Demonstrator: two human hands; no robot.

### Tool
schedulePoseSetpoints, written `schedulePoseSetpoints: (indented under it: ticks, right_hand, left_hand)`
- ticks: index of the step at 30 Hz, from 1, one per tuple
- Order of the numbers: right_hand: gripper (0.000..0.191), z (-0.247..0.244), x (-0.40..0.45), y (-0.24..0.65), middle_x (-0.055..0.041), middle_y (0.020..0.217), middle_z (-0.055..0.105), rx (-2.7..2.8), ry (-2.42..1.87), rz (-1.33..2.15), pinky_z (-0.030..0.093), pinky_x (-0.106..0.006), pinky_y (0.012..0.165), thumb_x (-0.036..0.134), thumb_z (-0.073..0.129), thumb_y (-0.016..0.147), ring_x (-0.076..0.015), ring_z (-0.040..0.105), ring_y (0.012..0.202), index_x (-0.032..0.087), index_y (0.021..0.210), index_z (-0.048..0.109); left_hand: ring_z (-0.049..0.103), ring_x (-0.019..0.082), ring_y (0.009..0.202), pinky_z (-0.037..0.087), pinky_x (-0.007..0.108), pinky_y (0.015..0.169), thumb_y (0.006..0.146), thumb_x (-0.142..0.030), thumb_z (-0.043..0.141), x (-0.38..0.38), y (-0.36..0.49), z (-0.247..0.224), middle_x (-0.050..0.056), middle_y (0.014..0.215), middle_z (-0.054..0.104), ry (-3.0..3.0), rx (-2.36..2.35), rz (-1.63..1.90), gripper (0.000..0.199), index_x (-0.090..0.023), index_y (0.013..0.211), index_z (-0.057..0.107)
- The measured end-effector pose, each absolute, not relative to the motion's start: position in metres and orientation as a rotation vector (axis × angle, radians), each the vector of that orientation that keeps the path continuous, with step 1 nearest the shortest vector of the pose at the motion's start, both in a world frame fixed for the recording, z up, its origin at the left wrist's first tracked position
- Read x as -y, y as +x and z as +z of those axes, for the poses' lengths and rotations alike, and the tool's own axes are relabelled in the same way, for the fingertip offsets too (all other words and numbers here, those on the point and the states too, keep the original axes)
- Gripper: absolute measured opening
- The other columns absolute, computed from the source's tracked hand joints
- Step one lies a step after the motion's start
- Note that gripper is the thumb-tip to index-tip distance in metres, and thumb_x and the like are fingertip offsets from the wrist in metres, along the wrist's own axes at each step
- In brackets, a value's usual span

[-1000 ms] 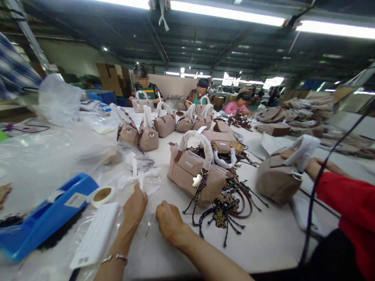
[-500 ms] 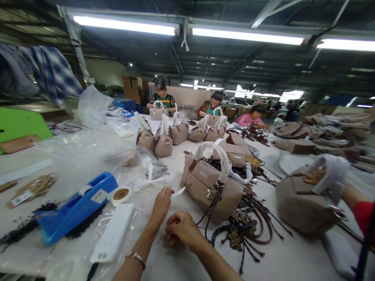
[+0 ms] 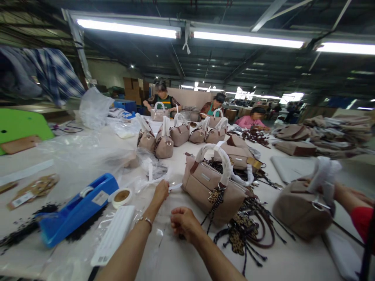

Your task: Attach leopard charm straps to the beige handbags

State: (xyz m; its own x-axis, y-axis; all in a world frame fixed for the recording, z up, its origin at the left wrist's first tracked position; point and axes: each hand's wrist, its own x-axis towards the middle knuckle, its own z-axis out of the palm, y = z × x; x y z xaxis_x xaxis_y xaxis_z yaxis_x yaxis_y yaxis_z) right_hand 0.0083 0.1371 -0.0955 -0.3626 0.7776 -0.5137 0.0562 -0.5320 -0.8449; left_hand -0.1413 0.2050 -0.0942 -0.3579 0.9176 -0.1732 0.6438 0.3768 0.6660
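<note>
A narrow white strip (image 3: 175,187) pokes out of the person's left hand (image 3: 161,191), pointing at the taupe bag (image 3: 199,193) just beyond; I can't tell whether they touch. The bag stands upright on the table (image 3: 202,257), white-wrapped handle arched up, small plate on its front, leopard-print charm (image 3: 215,195) and dark cords dangling.

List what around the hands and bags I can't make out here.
All in the head view:
Left hand: its grip, if any, on the white strip; the hand itself and blur hide it.
Right hand: whether its curled fingers hold anything; they cover the palm.
Tape dispenser: print on its label, too small.
Nearest bag: any lettering on its plate, too small.
Co-worker's red sleeve: cut off by the right edge.
</note>
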Motion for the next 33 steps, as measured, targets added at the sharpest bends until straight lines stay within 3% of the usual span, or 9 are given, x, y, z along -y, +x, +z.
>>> schedulePoseSetpoints:
  ticks: [6, 11, 17, 21, 24, 26, 28, 31, 33]
  right_hand:
    - [0.007, -0.095, -0.146, 0.012, -0.0014, 0.055, 0.062, 1.129, -1.385, 2.064, 0.049, -0.021, 0.042, 0.011, 0.064, 0.062, -0.0111, 0.058, 0.045, 0.012, 0.068, 0.06]
    - [0.006, -0.095, -0.146, 0.004, -0.0003, 0.051, 0.06, 1.13, -1.474, 1.939, 0.044, -0.019, 0.036, 0.009, 0.059, 0.062, -0.0126, 0.059, 0.043, 0.014, 0.061, 0.057]
    - [0.01, -0.087, -0.136, 0.019, 0.0023, 0.039, 0.054, 1.158, -1.527, 1.87, 0.029, -0.017, 0.028, 0.012, 0.059, 0.059, -0.0089, 0.045, 0.028, 0.018, 0.057, 0.052]
    - [0.014, -0.075, -0.108, 0.053, -0.0045, 0.064, 0.069, 1.169, -1.391, 1.96, 0.031, -0.016, 0.03, 0.024, 0.067, 0.058, -0.0093, 0.056, 0.04, 0.015, 0.061, 0.057]
    - [0.031, -0.067, -0.084, 0.084, -0.0079, 0.082, 0.073, 1.141, -1.209, 2.03, 0.033, -0.015, 0.031, 0.04, 0.073, 0.06, -0.0079, 0.058, 0.042, 0.014, 0.07, 0.058]
    - [0.038, -0.064, -0.073, 0.103, -0.0086, 0.082, 0.072, 1.107, -1.117, 2.031, 0.033, -0.015, 0.03, 0.046, 0.075, 0.061, -0.0079, 0.057, 0.041, 0.014, 0.073, 0.057]
    - [0.04, -0.063, -0.065, 0.118, -0.0085, 0.08, 0.072, 1.077, -1.099, 2.0, 0.034, -0.015, 0.03, 0.048, 0.076, 0.062, -0.0081, 0.057, 0.041, 0.014, 0.072, 0.057]
    - [0.04, -0.061, -0.057, 0.131, -0.007, 0.077, 0.071, 1.043, -1.131, 1.961, 0.034, -0.015, 0.029, 0.047, 0.076, 0.062, -0.0077, 0.056, 0.039, 0.014, 0.07, 0.056]
    - [0.038, -0.06, -0.053, 0.134, -0.0065, 0.074, 0.07, 1.041, -1.157, 1.944, 0.034, -0.015, 0.029, 0.046, 0.076, 0.062, -0.0075, 0.055, 0.038, 0.013, 0.069, 0.056]
  left_hand:
    - [0.062, 0.019, 0.094, 0.055, 0.039, 0.08, 0.09, -0.034, 0.058, -0.218, -0.151, -0.094, 0.008, 0.112, 0.062, 1.408, -2.136, 0.577, 0.029, -0.015, 0.112, 0.059]
    - [0.064, 0.016, 0.081, 0.057, 0.034, 0.071, 0.093, -0.036, 0.055, -0.216, -0.148, -0.096, 0.006, 0.101, 0.065, 1.298, -2.146, 0.583, 0.03, -0.014, 0.114, 0.058]
    - [0.064, 0.014, 0.075, 0.056, 0.031, 0.066, 0.092, -0.037, 0.055, -0.221, -0.153, -0.089, 0.004, 0.094, 0.066, 1.229, -2.181, 0.592, 0.028, -0.013, 0.106, 0.06]
    - [0.064, 0.015, 0.076, 0.055, 0.032, 0.069, 0.093, -0.039, 0.053, -0.221, -0.16, -0.08, 0.005, 0.094, 0.066, 1.281, -2.229, 0.628, 0.029, -0.013, 0.105, 0.06]
    - [0.064, 0.023, 0.091, 0.051, 0.038, 0.08, 0.095, -0.039, 0.046, -0.209, -0.165, -0.067, 0.012, 0.098, 0.066, 1.406, -2.272, 0.696, 0.034, -0.01, 0.106, 0.059]
    - [0.057, 0.03, 0.11, 0.045, 0.042, 0.09, 0.094, -0.036, 0.045, -0.192, -0.167, -0.056, 0.019, 0.113, 0.062, 1.511, -2.314, 0.761, 0.036, -0.009, 0.114, 0.055]
    - [0.05, 0.031, 0.119, 0.041, 0.042, 0.095, 0.092, -0.031, 0.043, -0.167, -0.163, -0.045, 0.019, 0.125, 0.056, 1.608, -2.305, 0.849, 0.036, -0.012, 0.122, 0.051]
    - [0.061, 0.022, 0.09, 0.049, 0.034, 0.078, 0.091, -0.036, 0.045, -0.118, -0.132, -0.031, 0.011, 0.109, 0.064, 1.624, -1.744, 0.902, 0.032, -0.017, 0.113, 0.056]
    - [0.062, 0.017, 0.079, 0.049, 0.028, 0.063, 0.089, -0.044, 0.049, -0.088, -0.098, -0.026, 0.01, 0.119, 0.061, 1.473, -1.143, 0.806, 0.041, -0.021, 0.123, 0.051]
